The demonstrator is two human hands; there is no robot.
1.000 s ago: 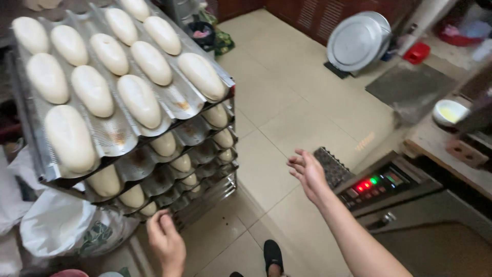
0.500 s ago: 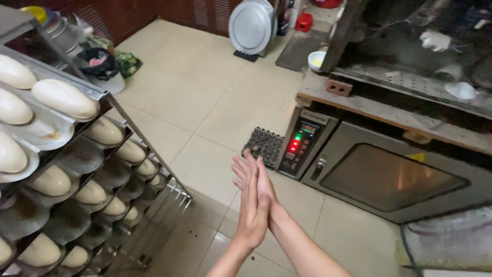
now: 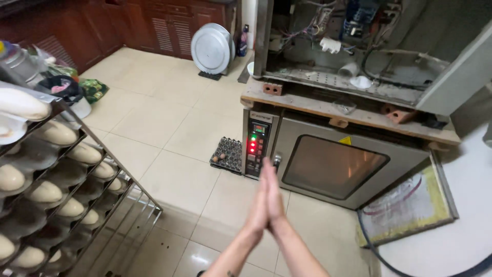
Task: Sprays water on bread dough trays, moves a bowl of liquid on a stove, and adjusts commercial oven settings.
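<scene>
Both hands are empty. The left hand (image 3: 259,205) and the right hand (image 3: 275,202) are pressed flat together, palm to palm, fingers straight and shut against each other, gripping nothing. They are held in the air in front of the oven (image 3: 333,164), just short of its control panel (image 3: 257,149), touching neither.

Progress, judged from how things lie: the rack (image 3: 77,179), well to the left of the oven, carries tray upon tray of shaped dough pieces (image 3: 46,192), pale and unbaked, so the shaping looks done and the loaves stand waiting. The oven door is closed; red and green lights show on the panel and a faint warm glow shows through the window. Whether anything lies inside cannot be told. No tray is in hand, so loading from the rack appears not yet begun.

The oven: a low steel box on the tiled floor (image 3: 169,123), wide dark glass window, small yellow warning sticker on the top edge of the door. A rough wooden board on top of it carries bricks and an open machine with loose wiring.

Around the oven: an egg tray (image 3: 226,154) lies on the floor just left of the control panel. A round metal lid (image 3: 211,48) leans at the cabinets well behind it.
</scene>
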